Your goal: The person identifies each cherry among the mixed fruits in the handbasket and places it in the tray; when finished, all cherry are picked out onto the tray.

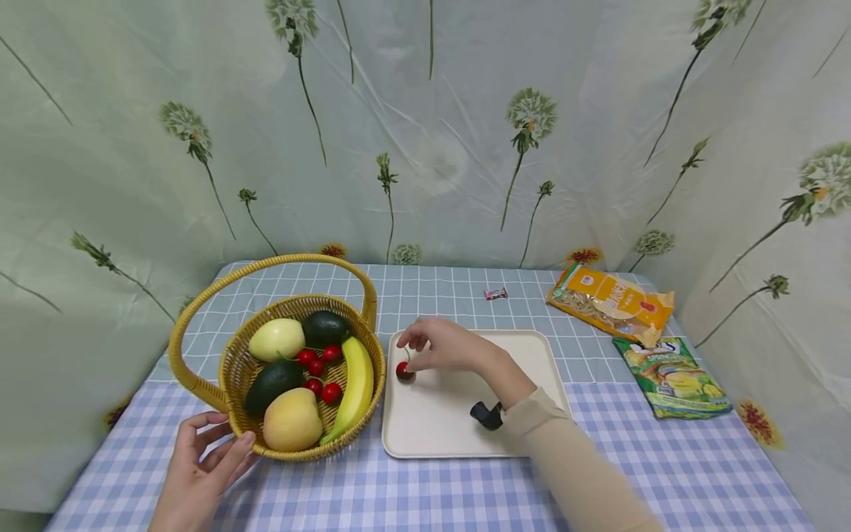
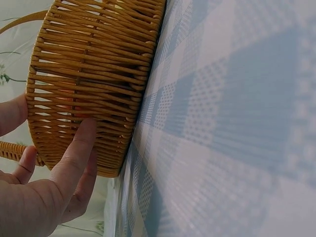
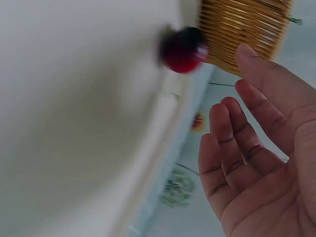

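My left hand (image 1: 206,462) touches the outside of a woven basket (image 2: 89,74) at its near left side, fingertips against the wall and thumb right at the rim. Inside the basket are a banana (image 1: 359,384), two dark green avocados (image 1: 274,386), a pale green fruit (image 1: 278,340), a yellow-orange fruit (image 1: 292,421) and several red cherries (image 1: 330,392). Over the left part of a cream tray (image 1: 439,436) reaches my right hand (image 1: 442,347), its fingers loosely bent. A dark red cherry (image 3: 183,50) with a stem is close below them; the right wrist view shows a gap between it and the fingers.
A small black object (image 1: 487,415) shows by the right wrist, over the tray. At the right lie an orange snack bag (image 1: 614,299) and a green snack packet (image 1: 674,377). A small wrapped candy (image 1: 496,293) lies behind the tray. A floral curtain (image 1: 439,148) hangs behind the checked tablecloth.
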`<state>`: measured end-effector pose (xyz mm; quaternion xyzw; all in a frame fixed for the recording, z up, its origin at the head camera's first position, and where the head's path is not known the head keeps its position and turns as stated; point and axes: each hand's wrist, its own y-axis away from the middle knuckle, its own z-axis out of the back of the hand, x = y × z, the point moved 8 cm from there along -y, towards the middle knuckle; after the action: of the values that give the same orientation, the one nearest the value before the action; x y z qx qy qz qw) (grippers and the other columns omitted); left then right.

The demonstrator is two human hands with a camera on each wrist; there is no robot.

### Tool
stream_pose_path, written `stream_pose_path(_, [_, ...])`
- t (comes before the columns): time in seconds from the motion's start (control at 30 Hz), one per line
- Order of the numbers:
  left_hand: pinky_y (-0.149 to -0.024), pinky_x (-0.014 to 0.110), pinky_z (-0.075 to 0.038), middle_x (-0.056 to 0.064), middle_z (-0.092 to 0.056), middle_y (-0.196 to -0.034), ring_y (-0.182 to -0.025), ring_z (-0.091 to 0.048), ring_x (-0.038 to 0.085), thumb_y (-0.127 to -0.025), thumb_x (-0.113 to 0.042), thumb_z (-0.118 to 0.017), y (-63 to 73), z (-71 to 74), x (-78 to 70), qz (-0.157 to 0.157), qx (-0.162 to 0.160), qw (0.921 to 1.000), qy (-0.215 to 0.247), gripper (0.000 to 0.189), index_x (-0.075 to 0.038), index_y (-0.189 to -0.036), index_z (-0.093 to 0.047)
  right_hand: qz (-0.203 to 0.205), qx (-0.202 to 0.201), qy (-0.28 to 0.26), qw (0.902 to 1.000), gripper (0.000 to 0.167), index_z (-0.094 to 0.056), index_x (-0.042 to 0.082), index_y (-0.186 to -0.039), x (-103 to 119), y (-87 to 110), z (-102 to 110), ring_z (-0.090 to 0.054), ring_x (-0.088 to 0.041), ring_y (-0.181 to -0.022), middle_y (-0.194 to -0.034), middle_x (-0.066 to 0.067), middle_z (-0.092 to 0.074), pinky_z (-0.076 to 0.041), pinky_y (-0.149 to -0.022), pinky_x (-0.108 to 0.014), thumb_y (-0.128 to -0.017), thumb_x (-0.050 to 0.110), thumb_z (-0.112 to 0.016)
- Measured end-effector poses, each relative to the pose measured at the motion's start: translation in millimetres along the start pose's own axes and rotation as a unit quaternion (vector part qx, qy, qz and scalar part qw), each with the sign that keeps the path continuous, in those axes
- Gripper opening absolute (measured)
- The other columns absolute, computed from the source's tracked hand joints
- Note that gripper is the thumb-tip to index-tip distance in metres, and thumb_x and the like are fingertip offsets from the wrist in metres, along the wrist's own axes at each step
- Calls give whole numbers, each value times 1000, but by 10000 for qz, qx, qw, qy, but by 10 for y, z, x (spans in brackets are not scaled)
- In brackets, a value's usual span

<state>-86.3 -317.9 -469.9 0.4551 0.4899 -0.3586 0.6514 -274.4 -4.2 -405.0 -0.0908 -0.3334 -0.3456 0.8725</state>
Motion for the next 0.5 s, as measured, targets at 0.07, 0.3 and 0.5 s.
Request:
stream_pose_path(0.07, [-78, 21, -64, 23, -34, -148, -97, -66, -5, -105, -13, -72, 3, -2, -13, -45, 10, 10000, 30, 45, -30, -128, -37, 191, -12, 88, 9998, 32, -75, 7, -124, 97, -5, 80, -67, -20, -106, -116, -9, -72, -56, -93, -28, -95, 18, -84])
stream_pose_path(0.3, [-77, 19, -64, 27, -32, -149, -96, -66, -6, -106, -10, -69, 24, -12, -48, -171, 34, 9998, 65, 44, -29, -128, -36, 755, 321, 412, 9958, 31, -74, 8, -125, 554, -118, 146, -69, -22, -109, -122, -10, -74, -59, -96, -33, -98, 19, -82])
stream_pose_path(0.5, [-77, 20, -64, 28, -32, -150, -96, -66, -6, -106, -9, -69, 31, -21, -51, -190, 39, 9998, 68, 45, -30, -129, -36, 1114, 882, 750, 9870, 33, -73, 12, -130, 910, -289, -21, -67, -21, -113, -126, -9, -73, -57, -99, -27, -99, 20, -81])
